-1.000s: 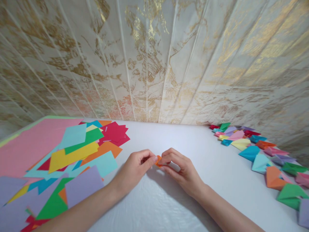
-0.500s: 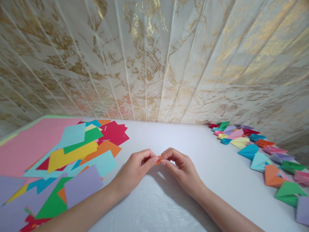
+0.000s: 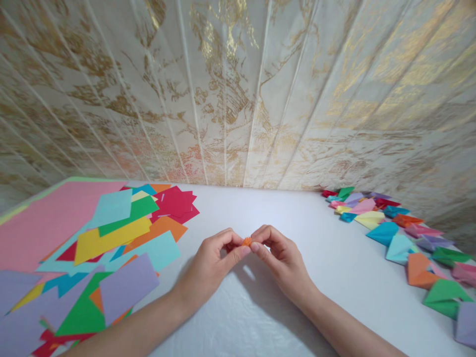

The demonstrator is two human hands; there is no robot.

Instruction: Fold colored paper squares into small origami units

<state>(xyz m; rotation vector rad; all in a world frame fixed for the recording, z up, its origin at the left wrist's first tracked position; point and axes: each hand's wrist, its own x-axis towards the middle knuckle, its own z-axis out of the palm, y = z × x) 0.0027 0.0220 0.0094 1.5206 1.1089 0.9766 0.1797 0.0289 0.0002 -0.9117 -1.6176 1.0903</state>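
A small folded orange paper piece [image 3: 246, 241] is pinched between both my hands just above the white table [image 3: 260, 307]. My left hand [image 3: 213, 265] grips it from the left with thumb and curled fingers. My right hand [image 3: 278, 260] pinches it from the right with its fingertips. Most of the orange piece is hidden by my fingers; only a small tip shows between them.
Loose coloured paper sheets [image 3: 111, 233] lie spread over the table's left side, on a large pink sheet [image 3: 44, 218]. A row of folded paper shapes [image 3: 401, 238] in many colours runs along the right edge. A cream and gold curtain [image 3: 238, 94] hangs behind the table.
Both hands have closed in tighter on the orange piece and lifted slightly. Less of the orange paper shows now than a second ago.
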